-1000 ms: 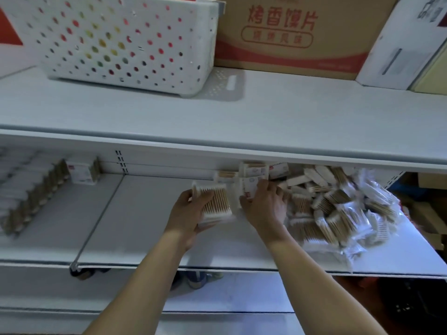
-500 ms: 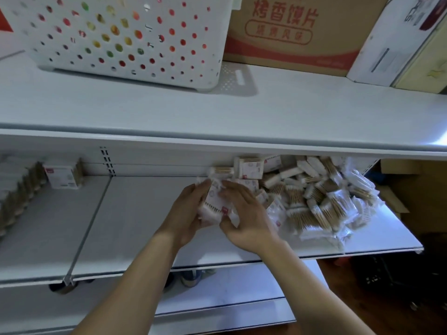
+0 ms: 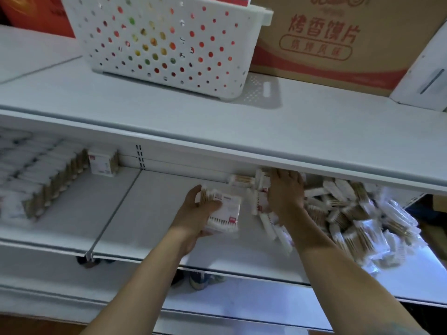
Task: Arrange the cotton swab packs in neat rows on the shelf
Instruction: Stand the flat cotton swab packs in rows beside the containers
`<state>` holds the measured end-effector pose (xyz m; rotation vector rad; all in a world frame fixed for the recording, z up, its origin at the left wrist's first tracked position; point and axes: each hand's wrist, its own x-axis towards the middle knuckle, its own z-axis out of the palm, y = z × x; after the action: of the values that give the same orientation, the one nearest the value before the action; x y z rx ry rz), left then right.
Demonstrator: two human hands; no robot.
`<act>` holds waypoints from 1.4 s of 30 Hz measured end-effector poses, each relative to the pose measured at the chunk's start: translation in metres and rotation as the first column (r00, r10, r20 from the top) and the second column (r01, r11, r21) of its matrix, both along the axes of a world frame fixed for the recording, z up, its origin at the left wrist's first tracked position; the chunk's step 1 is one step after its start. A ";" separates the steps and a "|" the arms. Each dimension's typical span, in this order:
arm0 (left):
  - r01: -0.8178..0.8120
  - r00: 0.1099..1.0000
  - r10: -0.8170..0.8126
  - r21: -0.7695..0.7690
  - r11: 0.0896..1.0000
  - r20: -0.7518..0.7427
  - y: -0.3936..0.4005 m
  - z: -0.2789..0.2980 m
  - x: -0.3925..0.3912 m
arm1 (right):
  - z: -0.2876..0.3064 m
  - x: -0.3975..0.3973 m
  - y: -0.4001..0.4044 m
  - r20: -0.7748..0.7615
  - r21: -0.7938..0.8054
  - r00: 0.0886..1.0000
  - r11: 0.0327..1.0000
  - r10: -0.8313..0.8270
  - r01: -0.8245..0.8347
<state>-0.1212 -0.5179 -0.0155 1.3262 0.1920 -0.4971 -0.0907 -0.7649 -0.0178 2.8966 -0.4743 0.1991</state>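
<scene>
Gripping stacked swab packs point(image 3: 223, 210): left hand point(image 3: 196, 215) | right hand point(image 3: 285, 192): fingers spread flat on loose pile point(image 3: 348, 218)

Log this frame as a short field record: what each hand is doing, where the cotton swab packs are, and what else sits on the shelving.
left hand: holds a stack of swab packs above the middle shelf
right hand: fingers straight, reaching into the loose pile of packs; whether it holds one cannot be told
arranged row: packs lined up at the shelf's left
top shelf: white perforated basket, cardboard box
progress: most packs not yet arranged
</scene>
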 end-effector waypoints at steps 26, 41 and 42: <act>-0.137 0.980 0.150 -0.102 0.985 0.134 0.163 0.014 -0.031 | 0.007 -0.081 0.240 0.445 0.895 0.895 0.040 0.010 -0.445; -0.224 0.967 0.237 -0.134 0.965 0.092 0.351 0.022 0.023 | -0.014 0.042 0.395 0.522 0.750 0.851 0.441 0.065 -0.494; -0.219 0.967 0.231 -0.113 0.969 0.106 0.354 0.025 0.028 | -0.021 0.058 0.400 0.536 0.720 0.839 0.466 0.095 -0.514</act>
<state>-0.0936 -0.1635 0.0092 1.2137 0.2141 -0.2318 -0.0329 -0.3654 -0.0389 3.9365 -0.0314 0.9403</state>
